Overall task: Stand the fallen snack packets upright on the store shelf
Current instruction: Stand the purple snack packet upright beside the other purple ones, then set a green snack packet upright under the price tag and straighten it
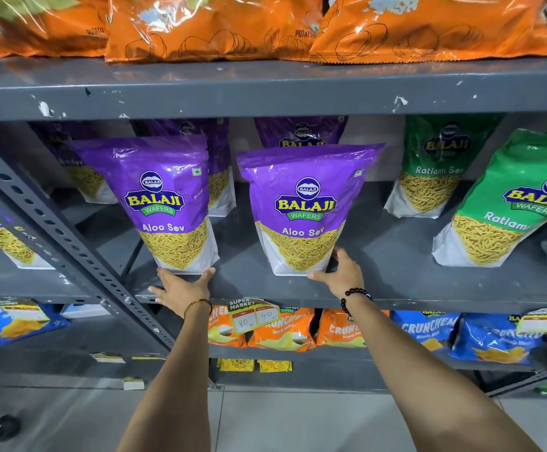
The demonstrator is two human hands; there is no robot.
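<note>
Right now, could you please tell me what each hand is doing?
Left hand: open, fingers spread at the base of the left Aloo Sev packet, not gripping.
Right hand: open, cupping the bottom corner of the right Aloo Sev packet.

Five purple Aloo Sev packets (304, 207) on the middle shelf (396, 278) — two near, three far. Two green Ratlami Sev packets (506, 203) right — three orange bags (213, 24) above.

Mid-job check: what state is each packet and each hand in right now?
Left purple Aloo Sev packet: upright, front row.
Right purple Aloo Sev packet: upright, front row.
Front green Ratlami Sev packet: standing, tilted.
Left hand: open, at left packet's base.
Right hand: fingers at right packet's lower corner.
</note>
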